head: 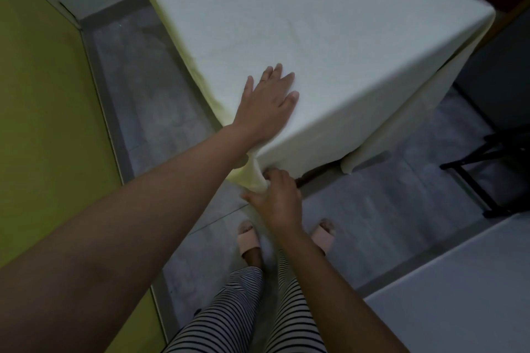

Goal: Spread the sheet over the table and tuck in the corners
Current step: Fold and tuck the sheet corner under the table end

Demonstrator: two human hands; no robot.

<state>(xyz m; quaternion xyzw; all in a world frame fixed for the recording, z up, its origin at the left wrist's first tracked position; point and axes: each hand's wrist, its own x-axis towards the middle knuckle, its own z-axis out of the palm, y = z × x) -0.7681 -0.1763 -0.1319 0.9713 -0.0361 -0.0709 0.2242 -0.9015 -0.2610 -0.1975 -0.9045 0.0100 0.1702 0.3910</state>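
The pale cream cloth sheet [329, 46] lies spread over the whole tabletop, which is hidden under it, and its sides hang down toward the grey floor [149, 89]. The person stands at the near corner.

The left hand [269, 103] rests flat on top of the sheet, just inside this corner. Its fingers are straight and a little spread, and it grips nothing; it only presses the cloth down.

The right hand [276, 200] is lower, in front of the corner and below the level of the top. Its fingers are curled and they pinch the hanging corner fold [253, 175], a bunched strip of the sheet that falls from the corner point. The thumb side is partly hidden, so I cannot tell how deep the grip is.

The relation that matters is this: the fold runs almost straight down from the corner, with its long axis vertical. Its upper end is directly below the heel of the left hand and its lower end is inside the right hand. The space under the table lies beyond the right hand, away from the person, where a dark bar [317, 173] shows below the hem.

I judge that the spreading is done at this end and that the tuck of this corner is the step in hand. The right hand is the nearer one to do it, and the push would go forward and upward.
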